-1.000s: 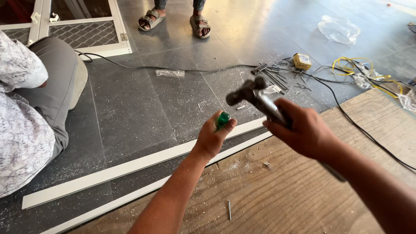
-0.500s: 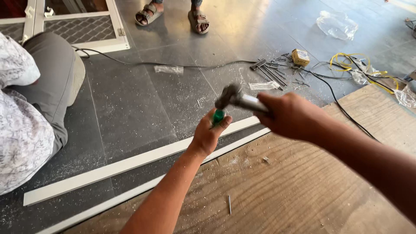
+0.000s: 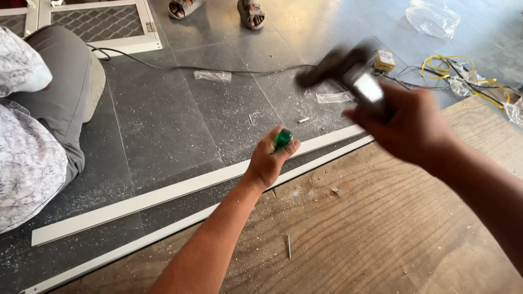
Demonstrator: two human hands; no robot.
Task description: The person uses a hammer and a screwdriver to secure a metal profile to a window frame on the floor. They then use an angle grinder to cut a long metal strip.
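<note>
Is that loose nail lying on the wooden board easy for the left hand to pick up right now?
Probably not: the left hand is wrapped round a green-handled tool, though nothing covers the nail.

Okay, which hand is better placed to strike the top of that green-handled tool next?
Probably the right hand: it holds the hammer raised above the green-handled tool. The left hand is wrapped around that tool, steadying it on the white strip.

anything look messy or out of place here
Yes. Pale dust and chips are scattered over the dark tile floor and the wooden board. A loose nail lies on the board, and yellow wire sits tangled near crumpled plastic wrap.
</note>
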